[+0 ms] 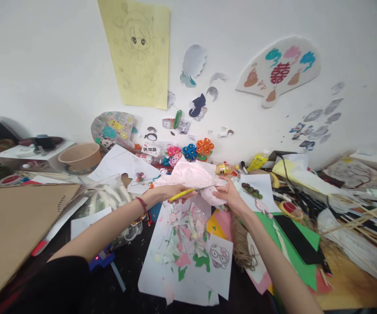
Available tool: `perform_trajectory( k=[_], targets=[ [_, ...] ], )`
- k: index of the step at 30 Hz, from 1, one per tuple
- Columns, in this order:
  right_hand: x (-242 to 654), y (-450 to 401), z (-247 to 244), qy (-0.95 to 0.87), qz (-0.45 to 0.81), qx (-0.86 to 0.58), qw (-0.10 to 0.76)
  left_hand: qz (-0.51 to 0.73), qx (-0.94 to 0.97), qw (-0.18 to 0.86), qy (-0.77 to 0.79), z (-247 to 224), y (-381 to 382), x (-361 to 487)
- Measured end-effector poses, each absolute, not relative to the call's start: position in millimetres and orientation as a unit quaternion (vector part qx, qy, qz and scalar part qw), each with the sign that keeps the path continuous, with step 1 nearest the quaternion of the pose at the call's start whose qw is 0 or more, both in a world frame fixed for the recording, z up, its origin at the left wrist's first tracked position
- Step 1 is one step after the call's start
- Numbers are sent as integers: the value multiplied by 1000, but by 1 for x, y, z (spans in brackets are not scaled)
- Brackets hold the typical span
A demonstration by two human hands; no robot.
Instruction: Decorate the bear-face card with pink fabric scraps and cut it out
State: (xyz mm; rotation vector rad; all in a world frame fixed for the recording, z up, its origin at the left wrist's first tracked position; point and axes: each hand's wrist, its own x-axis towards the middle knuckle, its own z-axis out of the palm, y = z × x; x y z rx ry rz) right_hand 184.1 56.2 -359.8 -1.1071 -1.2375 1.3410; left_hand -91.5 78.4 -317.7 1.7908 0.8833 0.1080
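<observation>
While both hands meet above the littered desk, the left hand (170, 192) has its fingers closed around a slim yellow pencil-like tool (181, 195) and also pinches the near edge of a crumpled pale pink sheet of paper (191, 174). The tool's long axis runs roughly sideways, its tip pointing towards the right hand (228, 194). That hand's fingers are clamped on the sheet's right corner, so the paper spans between them over the white sheet strewn with coloured scraps (188, 253).
</observation>
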Motion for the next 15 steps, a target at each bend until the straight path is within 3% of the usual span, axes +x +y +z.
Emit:
perform_trajectory(
  k=[15],
  targets=[
    [192,52,-356,-510,555,-446,484,33,784,530,320,-319,83,-81]
  ],
)
